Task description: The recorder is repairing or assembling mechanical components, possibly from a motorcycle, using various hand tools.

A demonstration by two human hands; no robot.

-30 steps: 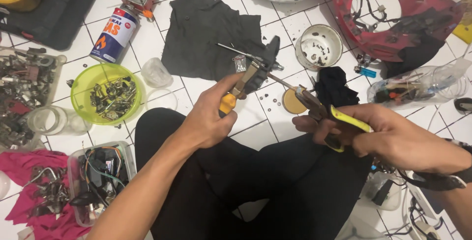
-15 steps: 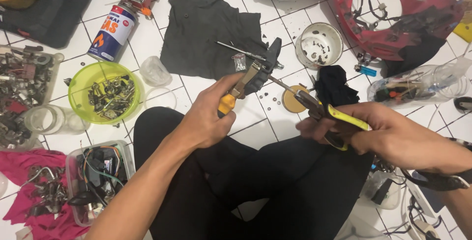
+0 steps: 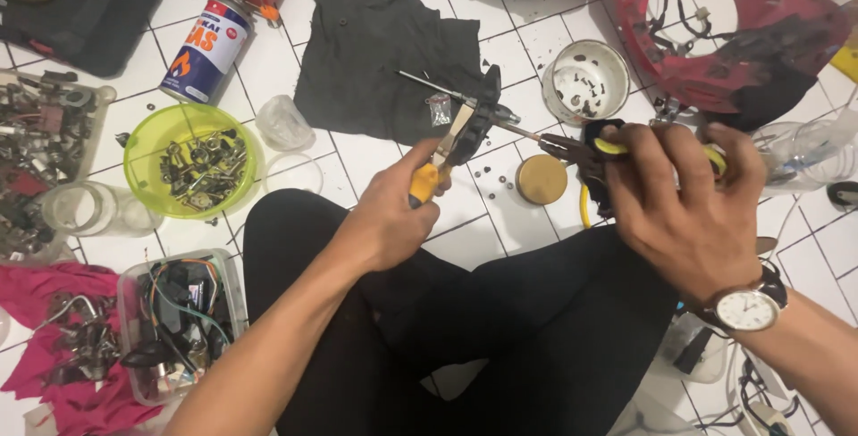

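- Yellow plastic shows at both grips; the left hand is wrapped tight round the yellow-and-orange handle of a screwdriver, whose pale shaft slants up and to the right, away from the fist
- the right hand is closed over the yellow-gripped handles of a pair of pliers; the wrist beneath it wears a white-faced watch on a dark strap; the pliers' dark nose points leftward, towards the screwdriver
- between the two tools sits a small black part, held above the white tiled floor; the screwdriver tip meets it from below left, the pliers reach it from the right along a thin metal rod; whether the pliers' jaws actually pinch that rod I cannot tell, the view is too small there
- so the part lies up and right of the left fist, and left of the right hand; its long axis runs roughly along the screwdriver's slant; the left hand is the nearer of the two
- round about: a dark grey cloth behind the part; a white round dish of small screws to its right; a round tan lid just below the pliers; a lime-green bowl of metal bits well off to the left; a blue-and-white gas canister lying beyond it; a red plastic housing with wires at the far right
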